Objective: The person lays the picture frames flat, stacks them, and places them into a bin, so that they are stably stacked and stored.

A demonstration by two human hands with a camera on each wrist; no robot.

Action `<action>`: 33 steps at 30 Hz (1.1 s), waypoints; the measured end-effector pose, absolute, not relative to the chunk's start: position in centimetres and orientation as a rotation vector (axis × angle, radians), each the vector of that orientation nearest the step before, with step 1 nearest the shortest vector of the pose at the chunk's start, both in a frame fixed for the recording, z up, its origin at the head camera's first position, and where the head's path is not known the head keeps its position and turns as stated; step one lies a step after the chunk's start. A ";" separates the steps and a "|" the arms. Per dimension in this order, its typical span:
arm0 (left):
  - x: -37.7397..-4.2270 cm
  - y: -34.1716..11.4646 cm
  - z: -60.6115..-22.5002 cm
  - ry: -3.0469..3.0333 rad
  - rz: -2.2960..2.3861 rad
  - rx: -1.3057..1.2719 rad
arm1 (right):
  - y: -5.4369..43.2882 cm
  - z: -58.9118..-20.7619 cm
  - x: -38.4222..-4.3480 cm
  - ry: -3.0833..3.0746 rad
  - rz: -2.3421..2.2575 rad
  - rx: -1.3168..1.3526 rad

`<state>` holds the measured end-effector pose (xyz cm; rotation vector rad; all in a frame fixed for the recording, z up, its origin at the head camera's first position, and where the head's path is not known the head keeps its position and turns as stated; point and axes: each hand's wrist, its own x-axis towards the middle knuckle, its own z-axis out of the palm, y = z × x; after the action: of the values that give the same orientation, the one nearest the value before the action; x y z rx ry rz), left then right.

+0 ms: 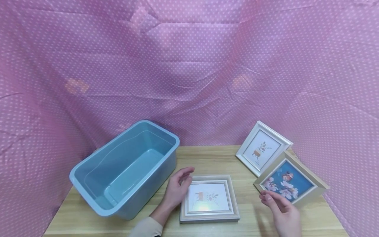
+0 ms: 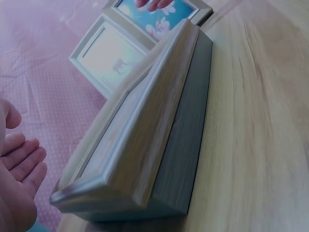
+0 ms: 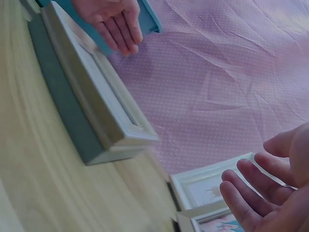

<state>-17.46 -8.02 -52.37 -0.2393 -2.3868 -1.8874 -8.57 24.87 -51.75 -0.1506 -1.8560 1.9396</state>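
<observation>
A champagne-silver picture frame [image 1: 209, 198] with a plant print lies face up on a dark grey-green frame [image 2: 186, 125]. My left hand [image 1: 175, 189] is at its left edge, fingers loosely extended and holding nothing; the left wrist view shows a gap between them. On the right, my right hand [image 1: 282, 210] is in front of a beige frame [image 1: 299, 177] with a blue flower picture. Its fingers are slightly bent, with nothing in them in the right wrist view [image 3: 270, 188]. Behind leans a white frame [image 1: 262, 149] with a plant print.
A blue plastic tub [image 1: 174, 158] with nothing inside stands on the left of the wooden table [image 1: 207, 158], set at an angle. Pink dotted cloth [image 1: 189, 82] hangs behind the table and along both sides.
</observation>
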 end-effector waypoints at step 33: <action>-17.6 -3.9 -50.8 -2.503 -2.003 -0.395 | 29.2 -49.1 -7.3 -1.760 1.850 -0.433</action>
<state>-17.63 -3.87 -50.85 -0.3950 -2.5029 -2.0031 -7.35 29.18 -49.07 -0.4330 -1.7602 1.8503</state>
